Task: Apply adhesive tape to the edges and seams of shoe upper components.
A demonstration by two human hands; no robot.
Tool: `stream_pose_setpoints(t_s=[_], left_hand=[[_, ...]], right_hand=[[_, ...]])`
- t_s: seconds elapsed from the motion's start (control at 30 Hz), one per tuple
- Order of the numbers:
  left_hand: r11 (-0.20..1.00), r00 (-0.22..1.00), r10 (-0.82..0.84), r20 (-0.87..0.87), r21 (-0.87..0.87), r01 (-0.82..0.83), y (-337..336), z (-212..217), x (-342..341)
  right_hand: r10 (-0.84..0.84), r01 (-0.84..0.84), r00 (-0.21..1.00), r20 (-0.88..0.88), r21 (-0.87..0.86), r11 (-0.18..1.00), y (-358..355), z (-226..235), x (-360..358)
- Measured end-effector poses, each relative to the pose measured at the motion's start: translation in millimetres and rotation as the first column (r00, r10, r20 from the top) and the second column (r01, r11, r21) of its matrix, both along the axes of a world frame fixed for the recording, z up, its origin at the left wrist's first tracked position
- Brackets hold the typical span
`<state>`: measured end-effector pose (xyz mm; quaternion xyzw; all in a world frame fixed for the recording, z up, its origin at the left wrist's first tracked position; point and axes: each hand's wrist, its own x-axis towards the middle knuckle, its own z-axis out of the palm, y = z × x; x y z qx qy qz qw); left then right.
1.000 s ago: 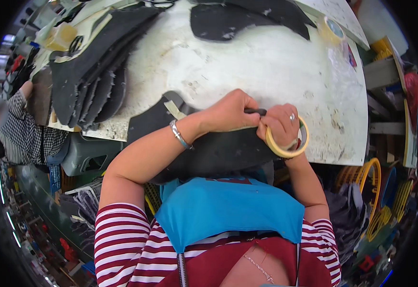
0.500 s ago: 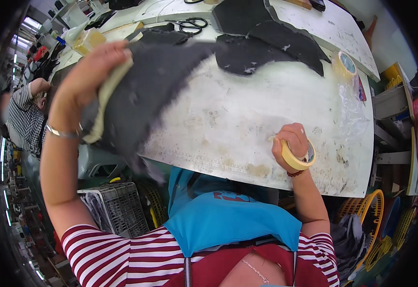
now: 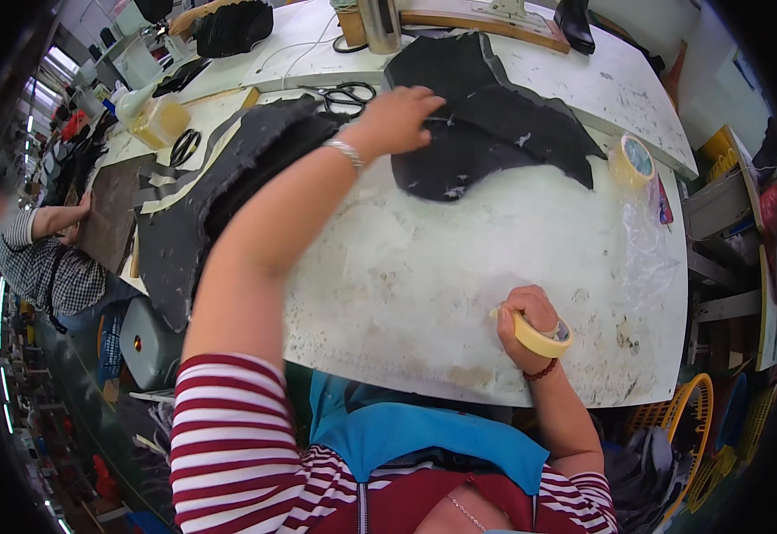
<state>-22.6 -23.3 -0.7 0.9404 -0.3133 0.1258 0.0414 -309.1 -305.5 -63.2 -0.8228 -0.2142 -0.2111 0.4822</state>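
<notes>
Now that the taped dark piece is out of our left hand point(image 3: 397, 125) and seems to lie on the dark stack point(image 3: 168, 254) left of that forearm, we reach forward to the loose dark pieces point(image 3: 495, 138), so this hand is free to handle another. These pieces lie just under and to the right of its fingers, overlapping, matte, curved in outline, flecked with pale lint. Our fingers look loosely spread and empty, though we cannot tell whether they touch the material. On the stack, we see pale strips point(image 3: 197, 173) along one edge and frayed borders. Just beyond our left wrist lie black scissors point(image 3: 348, 96). Well nearer our body, our right hand point(image 3: 526, 325) is curled closed, keeping the cream tape roll point(image 3: 548, 341) over the stained white table point(image 3: 397, 294); another tape roll point(image 3: 630, 162) sits farther forward and right of it.
</notes>
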Motion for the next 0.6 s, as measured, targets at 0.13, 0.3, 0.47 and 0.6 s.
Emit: stream_pose_setpoints(t_s=[0.13,0.3,0.47,0.6], left_hand=[[0.982,0.982,0.185,-0.048,-0.018,-0.186,-50,-29,23],[0.975,0.971,0.219,-0.096,0.057,-0.214,-53,-39,56],[0.961,0.98,0.134,0.146,0.224,-0.164,-47,-40,65],[0.975,0.938,-0.08,0.337,0.223,0.004,-58,33,9]], right_hand=[[-0.013,0.013,1.0,-0.026,-0.017,1.0,-3,-1,-2],[-0.019,0.019,0.999,-0.047,0.004,1.0,-1,3,-3],[0.028,-0.028,0.999,-0.038,-0.008,1.0,2,1,0],[-0.003,0.004,0.999,-0.044,0.021,1.0,-2,5,-4]])
